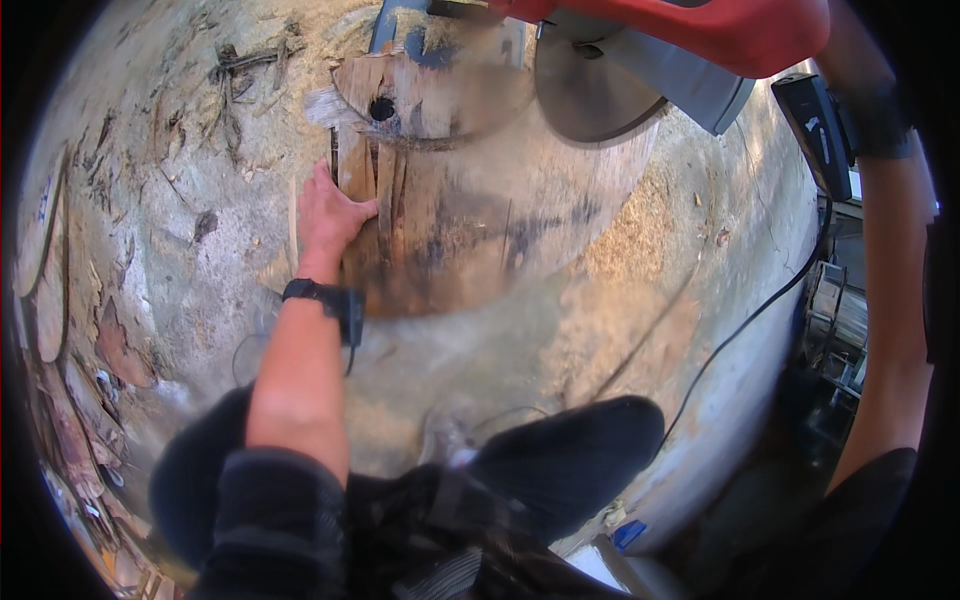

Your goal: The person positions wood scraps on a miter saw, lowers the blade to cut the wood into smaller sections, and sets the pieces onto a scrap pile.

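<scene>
My left hand (335,214) rests on the left edge of a worn wooden board (470,230), thumb spread away from the fingers. Split, darkened strips run through the wood beside the thumb. Beyond that lies a rough wooden piece (420,95) with a round dark hole. At the upper right, a red power saw (690,30) with a large round blade (590,85) and a grey guard stands over the board's far right part. My right hand (852,55), dim and partly hidden at the rim, is closed at the red saw body.
Sawdust (640,235) lies on the stained concrete floor beside the board. A black cable (750,315) curves down the right side from a black device (812,135) near my right wrist. Wood scraps (85,410) line the left; metal racks (835,310) stand at the right.
</scene>
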The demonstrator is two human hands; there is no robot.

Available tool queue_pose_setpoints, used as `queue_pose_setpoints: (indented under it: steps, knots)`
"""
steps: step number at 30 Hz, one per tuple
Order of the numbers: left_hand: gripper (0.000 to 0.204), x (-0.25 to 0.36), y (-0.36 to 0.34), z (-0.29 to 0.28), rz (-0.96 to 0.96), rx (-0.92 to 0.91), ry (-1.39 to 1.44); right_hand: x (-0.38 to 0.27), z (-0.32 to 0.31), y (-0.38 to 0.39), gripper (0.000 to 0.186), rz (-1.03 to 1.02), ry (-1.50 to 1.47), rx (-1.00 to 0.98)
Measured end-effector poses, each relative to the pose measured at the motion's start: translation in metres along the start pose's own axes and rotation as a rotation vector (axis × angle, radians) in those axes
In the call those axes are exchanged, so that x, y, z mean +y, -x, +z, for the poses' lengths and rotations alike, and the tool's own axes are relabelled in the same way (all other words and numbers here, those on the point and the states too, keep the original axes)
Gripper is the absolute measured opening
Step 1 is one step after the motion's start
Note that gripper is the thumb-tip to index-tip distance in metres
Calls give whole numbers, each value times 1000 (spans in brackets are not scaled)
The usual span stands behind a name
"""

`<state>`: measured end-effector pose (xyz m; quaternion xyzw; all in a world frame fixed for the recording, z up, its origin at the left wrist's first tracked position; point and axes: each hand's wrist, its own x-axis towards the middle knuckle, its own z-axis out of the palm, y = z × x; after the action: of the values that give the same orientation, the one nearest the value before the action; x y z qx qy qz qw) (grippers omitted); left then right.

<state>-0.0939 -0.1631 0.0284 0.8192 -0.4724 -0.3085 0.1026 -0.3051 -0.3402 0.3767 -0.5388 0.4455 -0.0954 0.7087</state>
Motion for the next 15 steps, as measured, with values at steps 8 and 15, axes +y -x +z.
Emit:
queue_pose_setpoints:
  steps: [8,15]
  knots:
    - [95,16,3,7,19,-27,62,-10,4,15,41,-15,47,65]
    - [91,11,3,4,-7,-11,43,-1,17,22,39,-93,69,124]
